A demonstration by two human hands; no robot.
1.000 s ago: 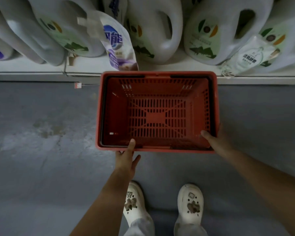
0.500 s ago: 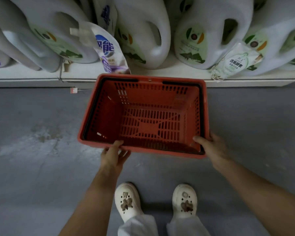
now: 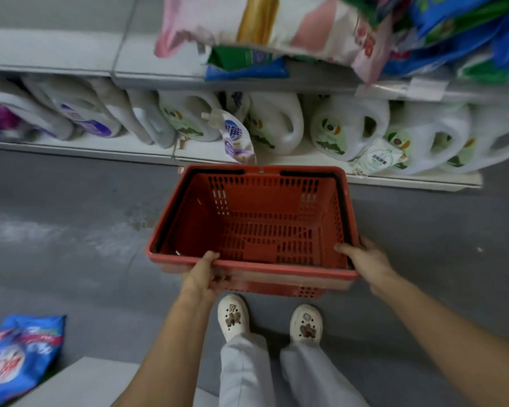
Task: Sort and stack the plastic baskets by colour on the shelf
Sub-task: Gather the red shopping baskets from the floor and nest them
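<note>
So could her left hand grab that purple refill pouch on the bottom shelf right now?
Probably not as things stand: the left hand grips the red basket rim, and the basket sits between it and the pouch.

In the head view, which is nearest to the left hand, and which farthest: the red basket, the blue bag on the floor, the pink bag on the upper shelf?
1. red basket: left hand grips its near rim.
2. blue bag: floor, lower left.
3. pink bag: upper shelf, far top.

Head camera looks steeply down, close over floor [image 3: 71, 236].
</note>
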